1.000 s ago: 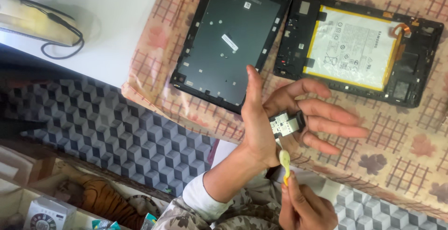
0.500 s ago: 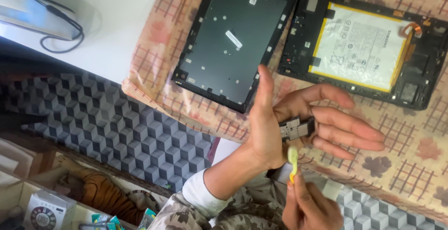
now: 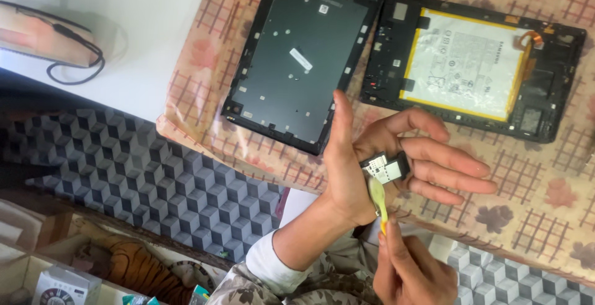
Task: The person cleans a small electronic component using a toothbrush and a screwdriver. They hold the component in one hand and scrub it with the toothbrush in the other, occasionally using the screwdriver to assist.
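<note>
Left hand [image 3: 365,169] pinches a small circuit board [image 3: 385,168], fingers splayed, above the desk's near edge. Right hand [image 3: 412,274] closed on a yellow-green brush [image 3: 378,201], long axis upright, head just below the board, possibly touching. Beyond: dark tablet back cover [image 3: 300,57], tablet frame with battery [image 3: 471,63], patterned cloth [image 3: 545,181]; cube-pattern floor [image 3: 155,175].

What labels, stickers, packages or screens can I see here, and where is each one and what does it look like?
Battery label: large white rectangle edged in yellow, inside the open tablet frame at upper right.
Small sticker: white slanted strip, middle of the dark grey tablet back panel, upper centre.
Tiny square sticker: white, near that panel's top.
Box: white with a round dark graphic, bottom left corner.
</note>
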